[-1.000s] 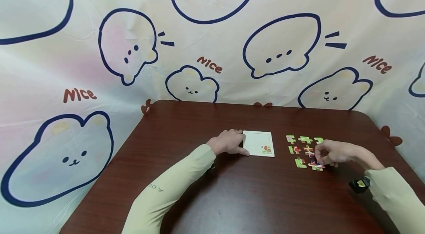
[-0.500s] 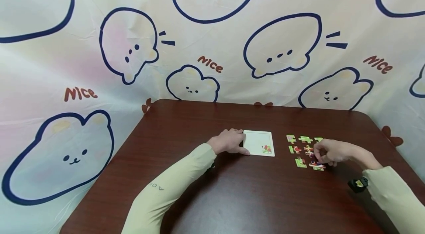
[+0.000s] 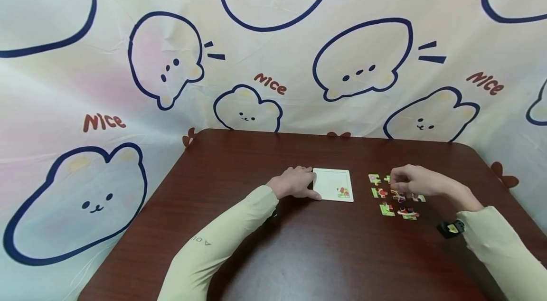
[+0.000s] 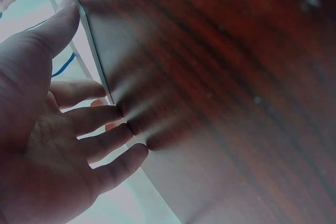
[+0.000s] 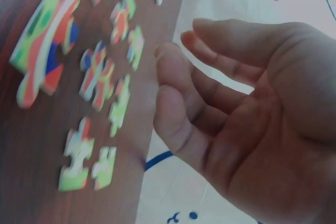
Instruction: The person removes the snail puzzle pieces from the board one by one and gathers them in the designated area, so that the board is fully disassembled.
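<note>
My left hand [image 3: 295, 182] rests at the left edge of a white puzzle tray [image 3: 329, 180], fingers extended and thumb at the near corner. In the left wrist view, the fingers [image 4: 107, 142] reach along the tray's rim. One puzzle piece [image 3: 343, 192] lies in the tray's near right corner. My right hand [image 3: 420, 181] hovers over loose puzzle pieces, partly covering the back ones. Its fingers bend loosely, with nothing held between thumb and fingertips in the right wrist view. A red, white and green piece [image 5: 44, 51] lies nearest that camera; a multicoloured piece [image 5: 97, 76] is beside it.
Several loose pieces, among them a green-edged one [image 3: 387, 210], lie in rough rows right of the tray. The brown wooden table [image 3: 299, 253] ends at a cartoon-printed cloth [image 3: 295, 54] hanging behind and beside it.
My right hand has left the near right piece, moving up and back toward the far row, which uncovers pieces on the right. The left hand and tray have stayed put.
</note>
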Action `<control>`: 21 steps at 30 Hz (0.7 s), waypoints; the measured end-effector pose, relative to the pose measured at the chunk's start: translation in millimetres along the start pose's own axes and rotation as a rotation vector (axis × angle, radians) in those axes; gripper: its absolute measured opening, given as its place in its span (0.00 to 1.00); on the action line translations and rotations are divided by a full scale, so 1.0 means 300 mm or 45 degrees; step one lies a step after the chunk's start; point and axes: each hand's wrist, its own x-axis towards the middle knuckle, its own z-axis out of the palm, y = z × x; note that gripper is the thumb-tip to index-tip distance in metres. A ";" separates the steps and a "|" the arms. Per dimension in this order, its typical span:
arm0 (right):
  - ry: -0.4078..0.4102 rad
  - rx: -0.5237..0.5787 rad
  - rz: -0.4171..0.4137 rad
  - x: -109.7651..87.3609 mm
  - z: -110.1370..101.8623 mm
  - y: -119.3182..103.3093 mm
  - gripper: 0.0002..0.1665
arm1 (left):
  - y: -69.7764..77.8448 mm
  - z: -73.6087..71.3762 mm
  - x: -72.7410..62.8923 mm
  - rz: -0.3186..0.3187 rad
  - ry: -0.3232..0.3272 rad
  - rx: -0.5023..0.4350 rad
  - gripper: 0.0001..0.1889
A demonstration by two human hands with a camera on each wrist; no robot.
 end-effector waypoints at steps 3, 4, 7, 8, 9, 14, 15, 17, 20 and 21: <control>0.021 0.008 0.004 0.016 0.011 -0.027 0.12 | 0.001 0.000 -0.002 0.003 -0.004 -0.006 0.32; 0.024 0.007 0.004 0.022 0.015 -0.035 0.12 | 0.002 0.000 -0.002 0.003 -0.004 -0.005 0.32; 0.036 -0.010 -0.002 0.045 0.029 -0.060 0.12 | 0.003 0.000 -0.004 -0.001 -0.004 0.004 0.32; 0.036 -0.015 -0.011 0.054 0.033 -0.068 0.12 | 0.003 0.000 -0.005 -0.003 -0.003 0.007 0.33; 0.038 -0.018 -0.011 0.063 0.037 -0.076 0.12 | 0.004 -0.001 -0.006 -0.006 -0.001 0.010 0.33; 0.052 -0.049 -0.036 0.111 0.054 -0.110 0.12 | 0.006 -0.004 -0.008 -0.015 0.008 0.010 0.34; 0.053 -0.052 -0.038 0.121 0.057 -0.114 0.12 | 0.006 -0.004 -0.008 -0.016 0.008 0.007 0.34; 0.050 -0.053 -0.043 0.137 0.063 -0.124 0.13 | 0.006 -0.003 -0.008 -0.018 0.008 0.002 0.35; 0.052 -0.045 -0.049 0.160 0.071 -0.133 0.13 | 0.006 -0.001 -0.006 -0.017 0.011 -0.001 0.35; 0.056 -0.045 -0.053 0.167 0.074 -0.135 0.12 | 0.006 -0.002 -0.007 -0.017 0.012 -0.003 0.34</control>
